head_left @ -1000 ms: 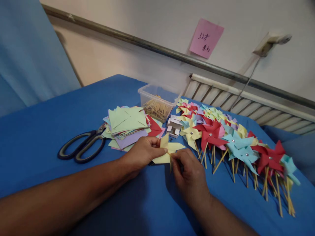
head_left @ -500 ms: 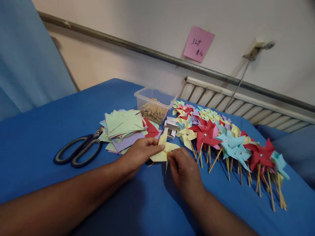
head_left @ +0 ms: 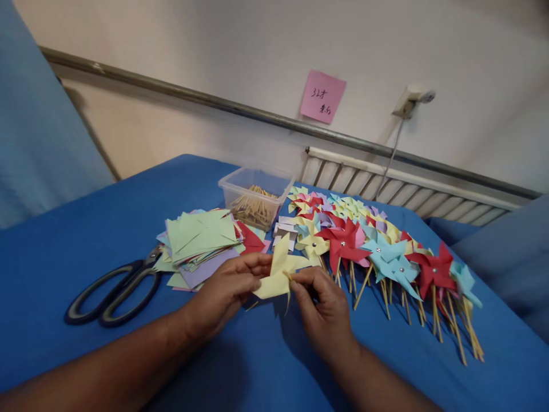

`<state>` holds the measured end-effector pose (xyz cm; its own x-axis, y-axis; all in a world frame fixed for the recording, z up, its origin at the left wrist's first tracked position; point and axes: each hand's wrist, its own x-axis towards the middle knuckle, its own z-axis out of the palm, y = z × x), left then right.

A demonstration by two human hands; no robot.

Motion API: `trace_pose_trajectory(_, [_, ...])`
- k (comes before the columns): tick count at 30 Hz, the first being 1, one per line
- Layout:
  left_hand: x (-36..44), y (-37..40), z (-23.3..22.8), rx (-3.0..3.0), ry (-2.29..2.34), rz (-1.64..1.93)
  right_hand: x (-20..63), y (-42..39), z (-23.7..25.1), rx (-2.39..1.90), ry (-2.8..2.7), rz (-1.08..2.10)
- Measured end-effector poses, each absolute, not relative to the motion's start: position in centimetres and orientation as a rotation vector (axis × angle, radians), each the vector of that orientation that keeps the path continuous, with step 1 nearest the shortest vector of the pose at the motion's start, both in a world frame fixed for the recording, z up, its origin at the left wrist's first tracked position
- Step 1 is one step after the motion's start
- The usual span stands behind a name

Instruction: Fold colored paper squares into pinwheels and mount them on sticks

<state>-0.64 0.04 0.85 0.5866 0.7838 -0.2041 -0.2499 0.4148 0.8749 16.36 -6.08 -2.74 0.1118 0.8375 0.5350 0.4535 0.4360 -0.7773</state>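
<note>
A pale yellow paper pinwheel, its blades folded in, is held up between my two hands over the blue cloth. My left hand pinches its left side between thumb and fingers. At its middle, my right hand has thumb and forefinger closed on a small golden-brown piece too small and covered to name. Under the pinwheel's left blade a thin stick end shows. Just behind it stands a small open white box.
Left of my hands lie a stack of cut paper squares and large dark-handled scissors. A clear plastic tub of short wooden sticks stands behind. Rows of finished pinwheels on sticks fill the right side, before a radiator.
The view has shifted, moving the surroundings left and down. The pinwheel is tilted further, baring the golden-brown piece at its middle. Both hands keep hold.
</note>
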Motion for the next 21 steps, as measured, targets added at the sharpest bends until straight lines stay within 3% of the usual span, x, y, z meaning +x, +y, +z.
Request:
trace_pose_trajectory(10, [-0.9, -0.1, 1.0, 0.985, 0.692, 0.728, 16.5, -6.1, -2.0, -1.163, -1.456, 0.400])
trace_pose_trajectory(21, [-0.9, -0.8, 1.3, 1.550, 0.907, 0.907, 15.9, -6.8, -1.6, -1.070, -1.552, 0.441])
